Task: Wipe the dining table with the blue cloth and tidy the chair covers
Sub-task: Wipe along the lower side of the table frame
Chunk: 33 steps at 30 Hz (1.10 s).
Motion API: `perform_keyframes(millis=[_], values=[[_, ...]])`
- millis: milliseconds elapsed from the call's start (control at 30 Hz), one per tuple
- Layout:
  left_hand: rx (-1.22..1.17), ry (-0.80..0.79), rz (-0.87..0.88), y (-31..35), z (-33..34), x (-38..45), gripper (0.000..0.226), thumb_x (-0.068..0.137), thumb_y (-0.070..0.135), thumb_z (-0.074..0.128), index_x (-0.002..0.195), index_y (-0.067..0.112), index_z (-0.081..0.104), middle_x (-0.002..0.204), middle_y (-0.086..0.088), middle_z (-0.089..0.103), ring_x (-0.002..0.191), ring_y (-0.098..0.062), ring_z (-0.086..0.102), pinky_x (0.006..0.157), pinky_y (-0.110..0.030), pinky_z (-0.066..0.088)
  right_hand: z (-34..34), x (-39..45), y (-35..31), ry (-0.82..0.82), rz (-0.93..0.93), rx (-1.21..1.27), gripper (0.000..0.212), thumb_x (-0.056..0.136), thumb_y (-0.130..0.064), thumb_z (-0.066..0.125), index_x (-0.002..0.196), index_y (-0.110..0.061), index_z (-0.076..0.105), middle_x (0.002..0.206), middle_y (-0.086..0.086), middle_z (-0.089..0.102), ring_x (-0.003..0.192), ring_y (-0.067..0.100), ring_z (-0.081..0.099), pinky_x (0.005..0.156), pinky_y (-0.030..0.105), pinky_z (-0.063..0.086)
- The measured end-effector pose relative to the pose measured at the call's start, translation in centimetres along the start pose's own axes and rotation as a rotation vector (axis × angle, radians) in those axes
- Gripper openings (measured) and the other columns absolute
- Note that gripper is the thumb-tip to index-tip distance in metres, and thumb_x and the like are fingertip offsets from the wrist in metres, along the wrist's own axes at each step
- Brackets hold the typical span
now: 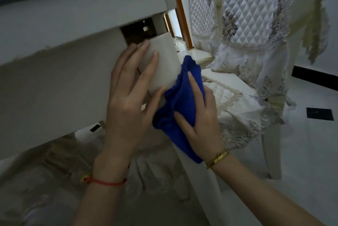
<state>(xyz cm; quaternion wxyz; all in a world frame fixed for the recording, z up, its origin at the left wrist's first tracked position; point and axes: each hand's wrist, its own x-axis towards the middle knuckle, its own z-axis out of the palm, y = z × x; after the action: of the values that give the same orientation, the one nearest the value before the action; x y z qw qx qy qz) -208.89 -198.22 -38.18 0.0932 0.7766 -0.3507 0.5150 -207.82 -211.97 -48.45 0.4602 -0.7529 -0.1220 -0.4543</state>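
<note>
I look from low down at the white dining table's apron and its corner leg. My left hand lies flat on the top of the leg with its fingers spread and holds nothing. My right hand presses the bunched blue cloth against the right side of the same leg. A chair with a quilted white cover and a lace-edged seat cover stands just right of the leg.
A second covered chair seat lies under the table at lower left. The chair's white legs stand on a pale tiled floor with black insets. A wood-framed doorway shows behind.
</note>
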Motion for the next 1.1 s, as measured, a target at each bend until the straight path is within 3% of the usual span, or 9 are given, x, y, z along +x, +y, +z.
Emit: perform_keyframes(millis=[200,400,533,633,900,1100], values=[[-0.006,0.012,0.020,-0.1,0.0,0.1,0.051,0.092,0.012,0.067,0.136,-0.004,0.048,0.146,-0.020,0.040,0.141,-0.031,0.031,0.121,-0.038,0.025,-0.5,-5.3,2.8,-0.092,0.065,0.014,0.071,0.087,-0.071,0.030,0.148,-0.045,0.004,0.133,-0.015,0.028,0.117,0.019,0.045,0.097,0.049,0.045],[0.022,0.019,0.033,-0.1,0.1,0.1,0.048,0.093,0.012,0.066,0.133,-0.006,0.050,0.144,-0.022,0.041,0.139,-0.032,0.032,0.121,-0.038,0.026,-0.2,1.9,0.1,0.010,-0.060,0.052,0.074,0.089,-0.062,0.038,0.150,-0.025,0.016,0.134,0.003,0.037,0.116,0.018,0.045,0.099,0.039,0.043],[0.012,0.017,0.012,0.1,0.0,0.0,0.050,0.092,0.013,0.068,0.134,-0.006,0.049,0.144,-0.023,0.041,0.139,-0.033,0.033,0.120,-0.042,0.028,0.1,-2.7,2.3,-0.049,0.023,0.070,0.076,0.086,-0.068,0.038,0.150,-0.034,0.015,0.136,-0.001,0.035,0.119,0.020,0.043,0.100,0.045,0.042],[0.006,0.020,-0.003,0.3,0.1,0.0,0.050,0.092,0.011,0.068,0.134,-0.007,0.049,0.144,-0.023,0.041,0.139,-0.033,0.032,0.119,-0.045,0.030,-0.2,-6.6,4.0,-0.126,0.127,0.027,0.078,0.082,-0.077,0.032,0.149,-0.042,0.010,0.133,-0.015,0.029,0.120,0.018,0.041,0.100,0.050,0.041],[0.028,0.015,0.001,0.2,0.0,0.0,0.048,0.094,0.014,0.065,0.134,-0.006,0.049,0.145,-0.020,0.038,0.140,-0.030,0.030,0.118,-0.046,0.031,0.0,1.5,0.6,0.002,-0.027,0.077,0.076,0.087,-0.065,0.039,0.149,-0.026,0.020,0.128,0.001,0.040,0.110,0.017,0.046,0.094,0.041,0.044],[0.065,0.030,-0.002,1.1,0.2,-0.5,0.046,0.093,0.010,0.065,0.134,-0.007,0.049,0.144,-0.022,0.040,0.140,-0.035,0.032,0.119,-0.046,0.029,-0.7,-6.6,4.8,-0.121,0.070,0.048,0.068,0.088,-0.070,0.033,0.147,-0.042,0.014,0.134,-0.017,0.029,0.121,0.007,0.038,0.103,0.029,0.035]])
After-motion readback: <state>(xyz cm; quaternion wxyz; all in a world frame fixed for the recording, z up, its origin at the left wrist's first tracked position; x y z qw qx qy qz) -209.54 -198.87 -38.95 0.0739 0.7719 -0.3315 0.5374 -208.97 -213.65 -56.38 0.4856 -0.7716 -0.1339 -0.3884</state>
